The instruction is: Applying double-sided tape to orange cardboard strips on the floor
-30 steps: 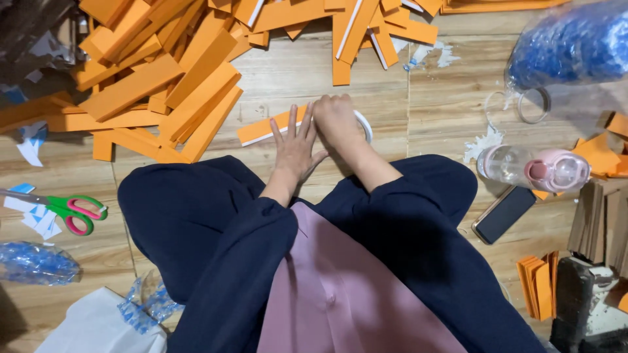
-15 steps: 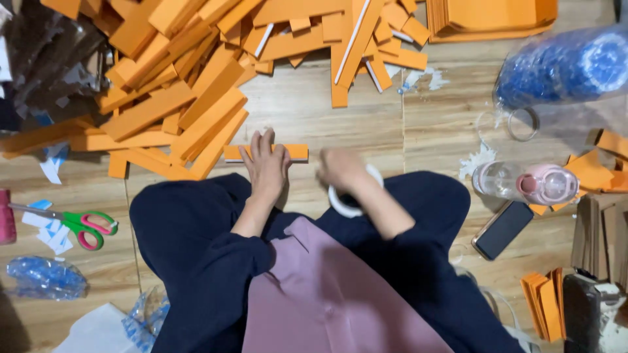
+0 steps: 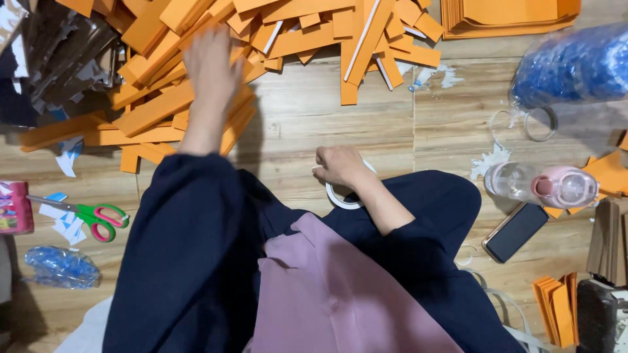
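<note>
- Now, left hand (image 3: 210, 65) at 11 o'clock, blurred, stretched flat over the orange strips (image 3: 157, 108); fingers look spread, grip cannot be told.
- Right hand (image 3: 340, 167) near centre, curled around a white tape roll (image 3: 345, 196) resting on the wood floor (image 3: 366, 117) by the knee.
- Strips: likely light, thin card, stiff along their length but easily creased; best pinched near mid-length, edge-on.
- Tape roll: light, rigid ring; hold by the rim, sticky side out of reach.
- Scissors (image 3: 91, 216) at 9 o'clock, bottle (image 3: 543, 186) and phone (image 3: 515, 232) at 3 o'clock, well apart from both hands.
</note>
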